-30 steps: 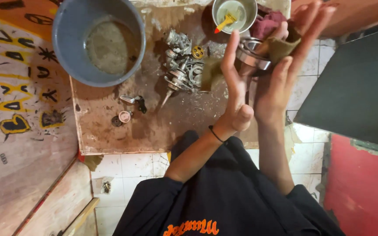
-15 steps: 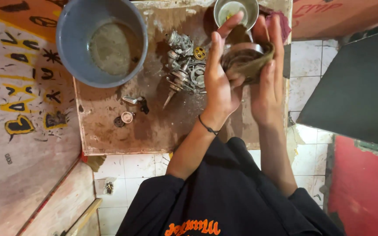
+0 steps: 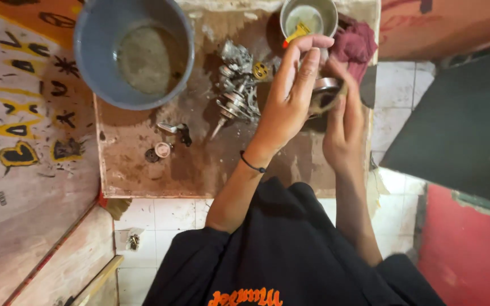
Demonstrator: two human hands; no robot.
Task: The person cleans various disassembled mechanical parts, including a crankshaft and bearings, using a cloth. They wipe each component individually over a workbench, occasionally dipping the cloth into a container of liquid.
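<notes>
Left hand (image 3: 290,99): I saw it raised above the bench (image 3: 199,164), fingers long and pressed against the near side of a round metal part (image 3: 325,90); a dark band sat on the wrist.
Right hand (image 3: 344,127): I saw it cupped on the part's other side, fingers up along its rim.
Grip: both hands pinched the metal part between them, with a brown rag (image 3: 327,102) wrapped under it.
Metal part: ring-shaped, shiny, held in the grip, above the bench's far right area.
Just left of the grip: heap of grey engine pieces (image 3: 236,85) with a small brass gear.
Beyond the grip: steel bowl (image 3: 308,17) holding a yellow brush; red cloth (image 3: 355,45) to its right.
Far left of the grip: grey bucket (image 3: 134,51) with murky liquid.
Near left of the grip: small loose fittings (image 3: 165,141) on the stained bench.
</notes>
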